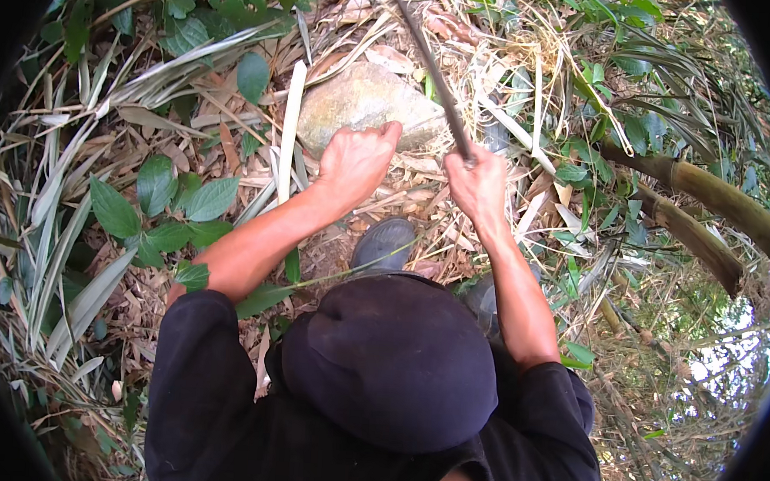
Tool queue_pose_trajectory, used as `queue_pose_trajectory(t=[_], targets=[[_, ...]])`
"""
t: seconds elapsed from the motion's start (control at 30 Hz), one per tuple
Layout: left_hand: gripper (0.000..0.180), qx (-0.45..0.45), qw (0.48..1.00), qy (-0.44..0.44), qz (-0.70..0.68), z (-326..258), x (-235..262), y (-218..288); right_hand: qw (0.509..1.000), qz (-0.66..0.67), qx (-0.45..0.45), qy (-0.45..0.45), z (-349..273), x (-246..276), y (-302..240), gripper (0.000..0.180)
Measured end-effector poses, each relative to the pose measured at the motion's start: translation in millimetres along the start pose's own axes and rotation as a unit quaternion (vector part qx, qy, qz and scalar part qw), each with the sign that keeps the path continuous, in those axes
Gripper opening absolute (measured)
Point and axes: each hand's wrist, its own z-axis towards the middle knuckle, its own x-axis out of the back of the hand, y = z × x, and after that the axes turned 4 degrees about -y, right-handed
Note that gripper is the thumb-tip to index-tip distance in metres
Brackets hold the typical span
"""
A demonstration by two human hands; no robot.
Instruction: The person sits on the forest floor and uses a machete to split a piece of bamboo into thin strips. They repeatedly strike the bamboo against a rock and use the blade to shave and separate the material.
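My right hand (478, 183) is closed round the grip of a long, thin, dark machete (433, 69). Its blade is seen nearly edge-on and slants up and left past the top edge. My left hand (354, 162) is a fist over the near edge of a large pale rock (366, 100), thumb side toward the blade. Whatever the fist may hold is hidden, and I cannot tell whether it touches the rock. A pale, flat strip of wood or bamboo (292, 118) stands just left of the left hand.
Dry leaves (323, 268) and stalks cover the ground. Leafy green plants (156, 207) grow at left, and thick bamboo stems (710, 192) reach in from the right. A dark boot (385, 244) is below my hands. A dark cap (392, 363) blocks the lower middle.
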Motion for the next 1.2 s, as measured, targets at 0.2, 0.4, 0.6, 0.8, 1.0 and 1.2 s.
queue_pose_trajectory(t=[0.2, 0.4, 0.6, 0.8, 1.0, 1.2], targets=[[0.012, 0.004, 1.000, -0.015, 0.012, 1, 2, 10, 0.995, -0.064, 0.057, 0.046, 8, -9, 21, 0.022], [0.020, -0.013, 0.999, 0.027, 0.042, 11, -7, 4, 0.991, -0.113, -0.051, -0.052, 25, -4, 36, 0.032], [0.011, 0.035, 0.999, -0.002, 0.003, 5, -3, 9, 0.999, -0.026, -0.035, -0.019, 14, -18, 52, 0.031], [0.010, 0.043, 0.998, -0.047, -0.019, 9, -2, 4, 0.999, -0.014, -0.046, -0.019, 6, -7, 15, 0.028], [0.024, 0.071, 0.992, -0.098, -0.016, 17, -1, 10, 0.916, 0.172, 0.329, 0.153, 3, 10, -6, 0.009], [0.018, 0.067, 0.994, -0.084, 0.017, 26, -2, 21, 0.992, -0.075, -0.089, -0.042, 24, -8, 31, 0.030]])
